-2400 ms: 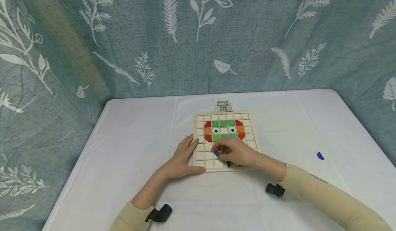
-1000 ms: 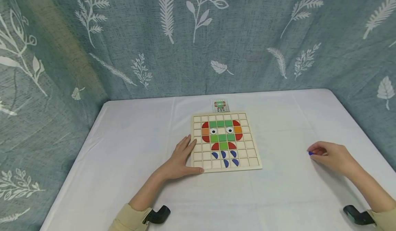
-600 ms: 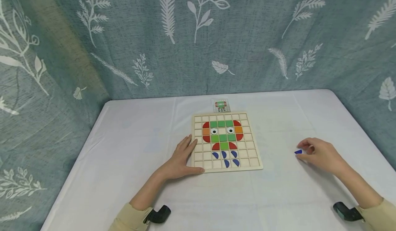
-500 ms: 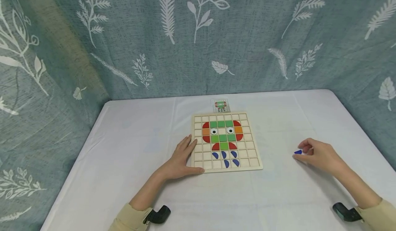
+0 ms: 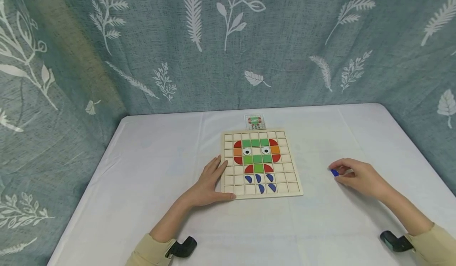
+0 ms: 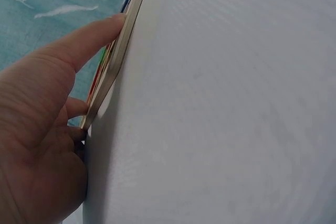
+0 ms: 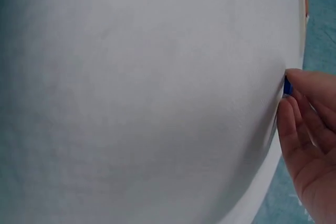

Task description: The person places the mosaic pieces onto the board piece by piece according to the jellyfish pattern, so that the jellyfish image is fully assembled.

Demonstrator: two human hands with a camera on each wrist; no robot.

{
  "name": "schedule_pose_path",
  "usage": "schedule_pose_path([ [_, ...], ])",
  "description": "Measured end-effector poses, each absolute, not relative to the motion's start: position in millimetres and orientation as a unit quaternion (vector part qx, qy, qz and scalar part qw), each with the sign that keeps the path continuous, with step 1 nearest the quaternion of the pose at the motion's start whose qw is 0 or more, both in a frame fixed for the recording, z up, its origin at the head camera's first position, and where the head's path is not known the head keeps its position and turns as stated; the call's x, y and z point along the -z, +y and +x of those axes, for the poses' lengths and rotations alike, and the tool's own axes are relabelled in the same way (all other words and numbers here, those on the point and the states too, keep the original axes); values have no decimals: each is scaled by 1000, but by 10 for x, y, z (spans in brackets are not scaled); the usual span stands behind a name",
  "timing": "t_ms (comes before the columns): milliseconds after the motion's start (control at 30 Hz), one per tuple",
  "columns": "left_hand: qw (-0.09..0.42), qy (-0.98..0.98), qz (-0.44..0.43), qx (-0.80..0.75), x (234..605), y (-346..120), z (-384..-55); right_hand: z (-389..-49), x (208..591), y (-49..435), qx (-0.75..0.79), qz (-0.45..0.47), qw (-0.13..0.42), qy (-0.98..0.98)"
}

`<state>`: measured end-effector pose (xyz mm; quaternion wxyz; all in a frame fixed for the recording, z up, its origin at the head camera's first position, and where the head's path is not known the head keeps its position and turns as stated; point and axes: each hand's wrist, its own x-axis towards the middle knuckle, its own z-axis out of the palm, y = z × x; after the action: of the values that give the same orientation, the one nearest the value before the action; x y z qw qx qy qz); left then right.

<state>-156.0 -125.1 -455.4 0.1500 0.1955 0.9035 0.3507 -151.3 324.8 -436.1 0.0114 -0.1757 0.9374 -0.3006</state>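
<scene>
A square wooden grid board [image 5: 288, 177] lies mid-table, bearing a pattern of green and orange squares, red rounded pieces and two eye tiles. Several blue half-round pieces [image 5: 248, 179] sit in its lower rows. With fingers spread, my left hand [image 5: 206, 185] rests along the board's left edge, its thumb at the near corner; the left wrist view shows the thumb against the wooden rim [image 6: 113, 66]. Right of the board, over the white cloth, my right hand [image 5: 361, 177] pinches another blue half-round piece [image 5: 334, 172] between thumb and fingertips, also seen in the right wrist view.
A small picture card [image 5: 255, 122] with a similar figure lies just beyond the board's far edge. The white-clothed table [image 5: 160, 147] ends at a blue-green leaf-patterned curtain [image 5: 213, 80]. A black camera mount [image 5: 394, 242] juts from the right wrist, another [image 5: 183, 247] from the left.
My right hand left the board, picked up the blue half-round piece from the right of the table, and has since moved left with it. The left hand stays at the board's edge.
</scene>
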Motion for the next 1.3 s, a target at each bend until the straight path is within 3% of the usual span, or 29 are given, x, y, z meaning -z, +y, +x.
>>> schedule_pose_path([
  [200, 153, 903, 192, -352, 4534, -1255, -1555, -1550, 4416, 3177, 329, -183, -4, 927],
  [467, 150, 904, 193, -351, 4527, -1255, -1559, -1604, 4312, 2647, 423, -170, 59, 888],
  [767, 153, 904, 191, -351, 4527, -1248, -1561, -1636, 4332, 1818, 447, -261, 126, 846],
  [1000, 151, 901, 200, -353, 4525, -1261, -1559, -1657, 4371, 1406, 378, -367, 118, 842],
  [1300, 149, 900, 204, -356, 4515, -1279, -1544, -1660, 4373, 1297, 357, -388, 109, 843],
])
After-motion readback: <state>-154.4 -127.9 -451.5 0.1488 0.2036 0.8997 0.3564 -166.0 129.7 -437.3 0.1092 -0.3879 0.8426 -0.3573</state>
